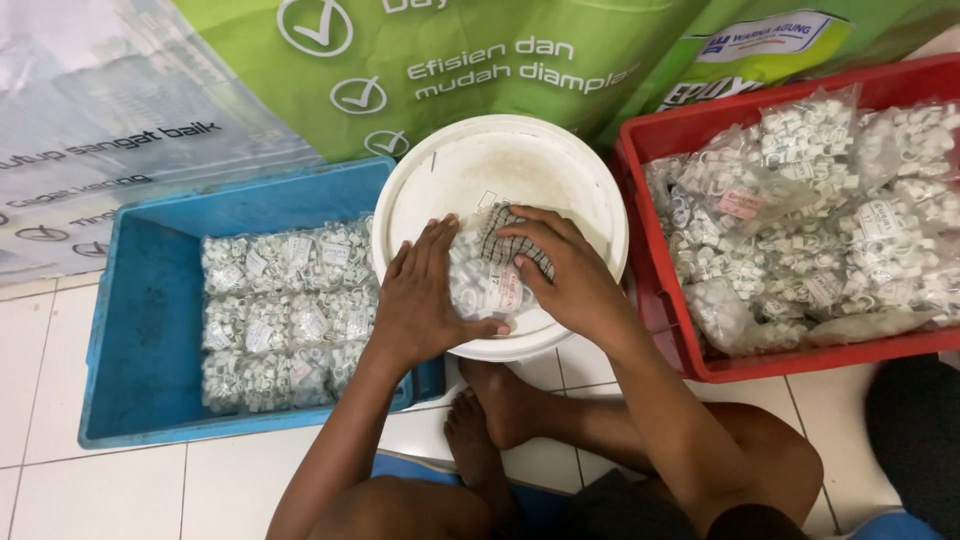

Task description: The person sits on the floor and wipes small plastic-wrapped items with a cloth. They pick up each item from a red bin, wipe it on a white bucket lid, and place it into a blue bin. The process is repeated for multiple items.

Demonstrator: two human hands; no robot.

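Nearest, at the bottom of the frame, bare knees and crossed feet (pixel 490 415) rest on white floor tiles (pixel 110 490); the person sits on the floor. Just above, at frame centre, both hands press on a clear plastic packet of small white clips (pixel 487 280) lying on the lid of a white bucket (pixel 500 160). Left hand (pixel 425 300) lies flat, fingers spread along the packet's left side, thumb hooked under its lower edge. Right hand (pixel 560 270) covers the right side, fingers curled down onto a checked cloth (pixel 505 232) at the packet's top. Step in hand looks like flattening or closing the packet. Any next move would call for a firm pinch, since the slick film would likely slide. Left of centre, a blue crate (pixel 140 300) holds like packets in neat rows (pixel 290 310). Right, a red crate (pixel 680 130) holds a loose heap of them (pixel 830 220). Farthest, along the top, green printed sacks (pixel 500 60) and clear sheeting (pixel 100 90).
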